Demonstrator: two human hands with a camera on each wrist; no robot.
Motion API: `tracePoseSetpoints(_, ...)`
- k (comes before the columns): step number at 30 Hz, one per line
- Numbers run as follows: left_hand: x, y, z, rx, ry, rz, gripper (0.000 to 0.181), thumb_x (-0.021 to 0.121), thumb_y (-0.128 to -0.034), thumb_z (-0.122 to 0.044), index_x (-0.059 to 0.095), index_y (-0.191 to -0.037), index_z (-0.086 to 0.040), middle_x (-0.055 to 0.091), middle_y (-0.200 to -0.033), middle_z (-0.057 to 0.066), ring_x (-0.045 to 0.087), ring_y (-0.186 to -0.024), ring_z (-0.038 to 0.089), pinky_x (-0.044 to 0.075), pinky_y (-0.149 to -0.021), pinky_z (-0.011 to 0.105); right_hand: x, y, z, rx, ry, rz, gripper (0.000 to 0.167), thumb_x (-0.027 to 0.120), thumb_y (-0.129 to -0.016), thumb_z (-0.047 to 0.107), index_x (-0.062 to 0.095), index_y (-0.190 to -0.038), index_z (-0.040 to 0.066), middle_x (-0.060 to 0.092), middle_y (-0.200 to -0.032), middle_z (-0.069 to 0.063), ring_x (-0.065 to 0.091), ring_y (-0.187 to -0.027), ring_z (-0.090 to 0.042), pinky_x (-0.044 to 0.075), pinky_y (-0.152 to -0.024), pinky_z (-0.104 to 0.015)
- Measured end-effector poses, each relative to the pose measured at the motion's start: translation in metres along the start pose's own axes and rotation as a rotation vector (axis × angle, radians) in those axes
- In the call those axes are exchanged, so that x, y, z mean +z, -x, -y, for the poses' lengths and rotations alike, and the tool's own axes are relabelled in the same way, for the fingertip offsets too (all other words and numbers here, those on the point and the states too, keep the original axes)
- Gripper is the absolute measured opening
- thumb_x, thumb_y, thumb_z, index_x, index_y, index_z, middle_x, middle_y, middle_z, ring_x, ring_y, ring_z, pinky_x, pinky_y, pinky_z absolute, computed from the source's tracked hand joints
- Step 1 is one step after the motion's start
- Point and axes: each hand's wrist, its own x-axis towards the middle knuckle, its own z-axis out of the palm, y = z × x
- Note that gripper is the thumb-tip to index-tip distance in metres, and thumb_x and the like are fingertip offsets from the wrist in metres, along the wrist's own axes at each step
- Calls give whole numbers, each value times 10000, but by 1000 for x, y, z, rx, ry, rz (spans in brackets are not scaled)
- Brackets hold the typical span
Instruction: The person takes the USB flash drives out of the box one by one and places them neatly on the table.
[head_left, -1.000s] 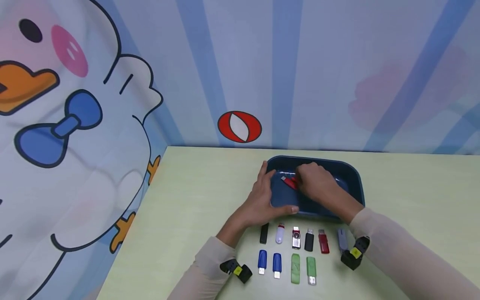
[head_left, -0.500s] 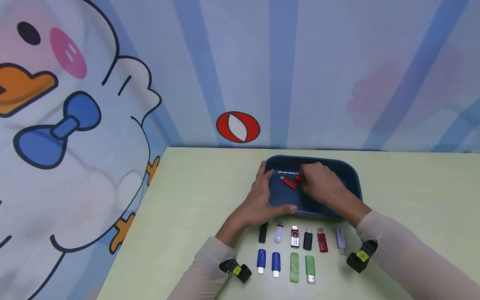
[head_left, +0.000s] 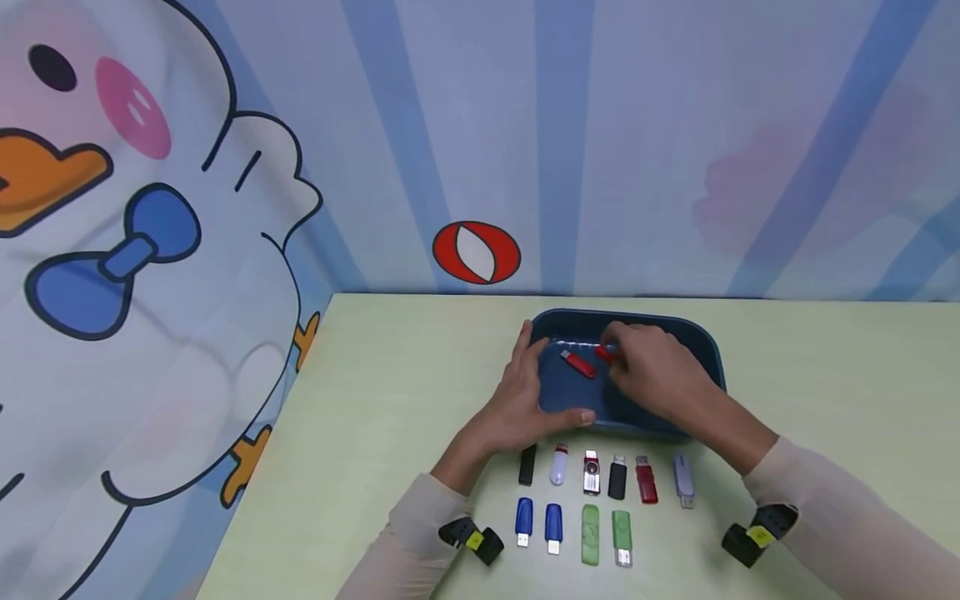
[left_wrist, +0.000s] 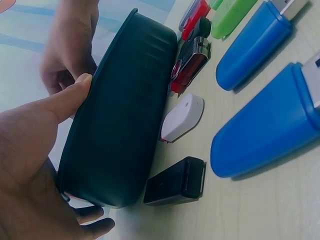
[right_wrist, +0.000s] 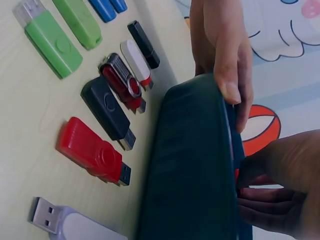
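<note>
My left hand (head_left: pixel 513 408) grips the near left corner of a dark blue plastic tray (head_left: pixel 562 398), its thumb over the front rim and its fingers along the left side. Inside the tray, my right hand (head_left: pixel 660 371) pinches a red USB flash drive (head_left: pixel 604 353), mostly covered by the fingers. A second red USB flash drive (head_left: pixel 578 364) lies on the tray floor just left of those fingertips, its metal plug pointing to the back left. From the right wrist view, the tray wall (right_wrist: pixel 190 160) conceals most of what the right fingers hold.
Two rows of USB flash drives lie before the tray. The back row includes black (head_left: pixel 527 465), white (head_left: pixel 559 465), red (head_left: pixel 646 480) and lavender (head_left: pixel 683 481) ones; the front row has blue (head_left: pixel 553 528) and green (head_left: pixel 590 535) ones. A printed wall (head_left: pixel 637 167) stands behind.
My right hand has shifted right inside the tray with its red USB flash drive, away from the other one. Its forearm swung right, uncovering the lavender drive. The left hand stayed put.
</note>
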Motion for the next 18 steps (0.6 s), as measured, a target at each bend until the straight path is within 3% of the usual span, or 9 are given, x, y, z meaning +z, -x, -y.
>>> tracePoseSetpoints(10,-1,4,0,-4,4,8,1152,795,-891,-529,102,-1703,-96,-179,-1793,1,130,-1644,396,299,-1250,658,-13,24,12,-40,-20,-58,345,732,-936,77,688,-1278,84,735,-1084,-134,685,-882,-240,622,-784,-463)
tracePoseSetpoints(18,-3,3,0,6,-2,4,1164,792,-882,-549,107,-1703,-90,-173,-1793,-11,137,-1643,389,308,-1246,656,-20,42,17,-71,-36,-81,335,742,-936,89,689,-1264,132,727,-1076,-88,685,-902,-211,632,-786,-446)
